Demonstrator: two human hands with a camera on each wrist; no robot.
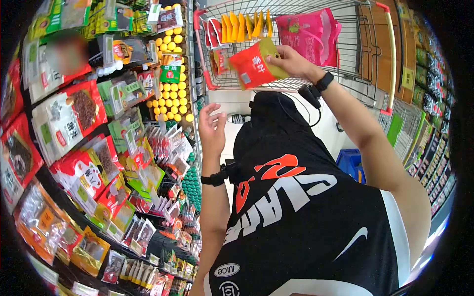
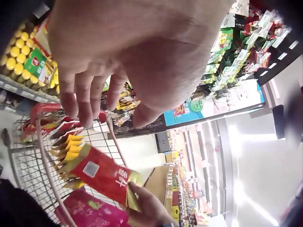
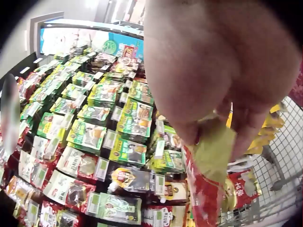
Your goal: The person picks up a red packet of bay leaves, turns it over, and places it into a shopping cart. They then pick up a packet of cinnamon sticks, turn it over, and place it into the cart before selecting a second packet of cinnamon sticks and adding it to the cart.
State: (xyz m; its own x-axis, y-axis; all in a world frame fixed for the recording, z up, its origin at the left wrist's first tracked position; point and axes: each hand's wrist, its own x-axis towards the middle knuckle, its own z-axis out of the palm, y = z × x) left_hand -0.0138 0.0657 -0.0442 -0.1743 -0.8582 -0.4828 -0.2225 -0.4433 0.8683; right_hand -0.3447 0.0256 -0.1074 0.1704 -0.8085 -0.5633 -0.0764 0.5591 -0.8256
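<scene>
Over the shopping cart (image 1: 363, 54), my right hand (image 1: 295, 63) pinches one end of a red bay leaf packet (image 1: 252, 66) with yellow-green ends. In the right wrist view, thumb and fingers close on the packet's yellow-green corner (image 3: 214, 149). My left hand (image 1: 212, 129) is raised beside the shelf, fingers loosely bent and holding nothing. Inside the cart stand a row of yellow packets (image 1: 242, 27), red packets (image 1: 214, 32) at the end and a pink bag (image 1: 303, 37). Another red packet (image 1: 220, 61) lies partly behind the held one.
Shelves of hanging seasoning packets (image 1: 74, 113) line the left side, close to my left arm. Yellow-capped bottles (image 1: 173, 91) stand near the cart's corner. More stocked shelves (image 1: 429, 84) run along the right. A blue basket (image 1: 349, 165) is beside my body.
</scene>
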